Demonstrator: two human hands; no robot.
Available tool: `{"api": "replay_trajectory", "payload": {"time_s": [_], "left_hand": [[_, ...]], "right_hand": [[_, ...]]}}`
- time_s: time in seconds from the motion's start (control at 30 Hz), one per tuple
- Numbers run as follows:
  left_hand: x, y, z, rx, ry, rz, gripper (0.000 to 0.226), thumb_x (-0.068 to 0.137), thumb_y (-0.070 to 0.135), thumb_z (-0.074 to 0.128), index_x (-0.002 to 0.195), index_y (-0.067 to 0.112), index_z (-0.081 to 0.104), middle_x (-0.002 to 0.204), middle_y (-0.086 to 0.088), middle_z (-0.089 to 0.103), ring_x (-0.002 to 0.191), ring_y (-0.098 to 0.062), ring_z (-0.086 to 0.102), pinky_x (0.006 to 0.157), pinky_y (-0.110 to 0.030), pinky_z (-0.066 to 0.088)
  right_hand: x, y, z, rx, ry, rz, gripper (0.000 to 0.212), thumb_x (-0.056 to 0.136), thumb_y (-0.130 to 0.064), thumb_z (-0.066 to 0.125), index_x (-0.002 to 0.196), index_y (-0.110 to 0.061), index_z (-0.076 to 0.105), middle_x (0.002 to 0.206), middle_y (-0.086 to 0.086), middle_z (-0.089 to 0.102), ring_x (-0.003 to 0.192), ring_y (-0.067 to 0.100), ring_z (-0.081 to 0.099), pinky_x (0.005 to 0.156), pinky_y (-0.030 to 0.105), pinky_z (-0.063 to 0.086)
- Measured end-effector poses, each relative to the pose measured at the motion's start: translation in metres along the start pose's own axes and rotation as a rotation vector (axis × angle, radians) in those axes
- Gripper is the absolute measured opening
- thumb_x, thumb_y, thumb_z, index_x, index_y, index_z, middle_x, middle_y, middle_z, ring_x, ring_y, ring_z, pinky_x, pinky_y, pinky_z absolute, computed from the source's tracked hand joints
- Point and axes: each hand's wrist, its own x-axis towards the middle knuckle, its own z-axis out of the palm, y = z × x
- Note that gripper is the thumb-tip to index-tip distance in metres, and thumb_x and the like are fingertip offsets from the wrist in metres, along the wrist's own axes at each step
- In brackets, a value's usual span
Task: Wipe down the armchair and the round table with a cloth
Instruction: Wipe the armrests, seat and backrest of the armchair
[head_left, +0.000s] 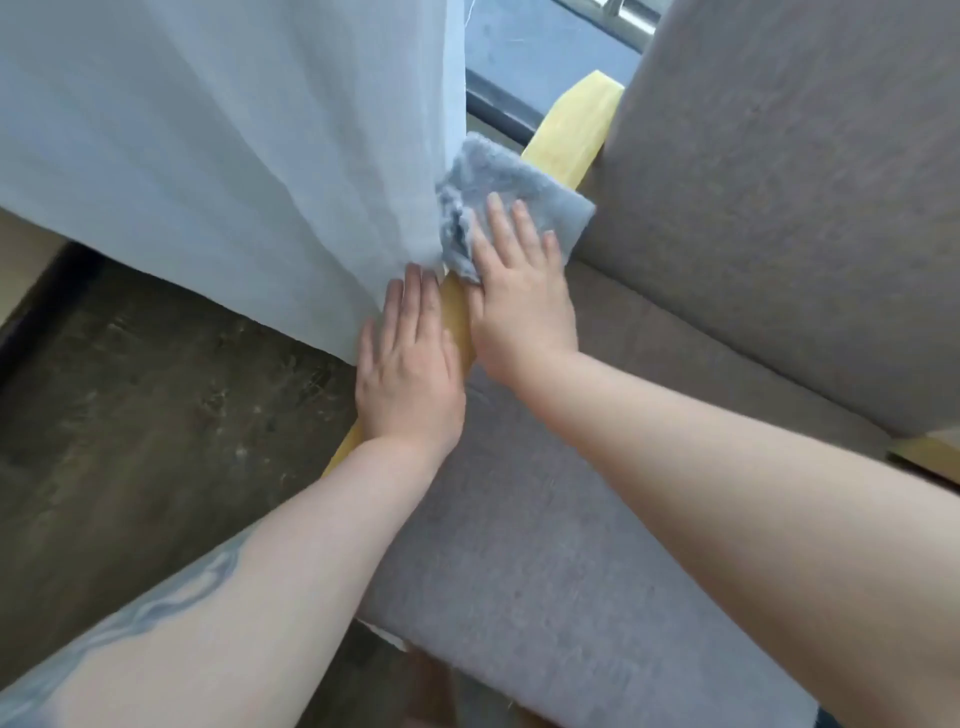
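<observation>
A grey armchair with a seat cushion (545, 545), a tall grey backrest (779, 182) and a light wooden armrest (571, 130) fills the right half of the head view. A grey-blue cloth (519, 182) lies on the armrest. My right hand (519, 296) presses flat on the cloth with straight fingers. My left hand (410, 364) rests flat on the armrest just behind it, fingers straight, touching the curtain's edge. The round table is not in view.
A pale sheer curtain (234, 156) hangs at the left, brushing the armrest and cloth. Dark wood-look floor (156, 415) lies below it. A window sill and metal rail (623, 15) sit beyond the chair at the top.
</observation>
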Motion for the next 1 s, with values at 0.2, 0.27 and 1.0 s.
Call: {"api": "replay_trajectory", "payload": {"time_s": [0.2,0.27,1.0], "left_hand": [[0.006,0.006,0.001,0.007,0.017,0.022,0.054,0.094,0.025,0.023,0.141,0.004,0.041,0.146,-0.015,0.043,0.138,-0.026,0.036,0.109,-0.048,0.035],[0.006,0.008,0.001,0.015,0.000,0.011,0.054,0.094,0.024,0.023,0.142,0.005,0.038,0.148,-0.014,0.041,0.140,-0.025,0.033,0.109,-0.048,0.034],[0.006,0.007,0.000,0.022,-0.012,0.017,0.055,0.096,0.026,0.022,0.146,0.007,0.034,0.152,-0.008,0.035,0.140,-0.020,0.033,0.111,-0.043,0.029]], "right_hand": [[-0.003,0.052,-0.016,-0.060,-0.023,-0.120,0.054,0.090,-0.021,0.040,0.142,-0.010,0.041,0.156,0.006,0.027,0.144,0.026,0.023,0.115,0.047,0.017],[0.031,0.043,-0.017,-0.027,-0.006,0.099,0.055,0.096,-0.022,0.038,0.150,-0.015,0.026,0.160,0.003,0.011,0.147,0.022,0.006,0.117,0.040,0.002],[0.127,0.049,-0.018,-0.014,0.103,0.332,0.056,0.102,-0.027,0.029,0.153,-0.014,0.009,0.161,0.006,-0.001,0.147,0.020,-0.002,0.116,0.034,0.005]]}}
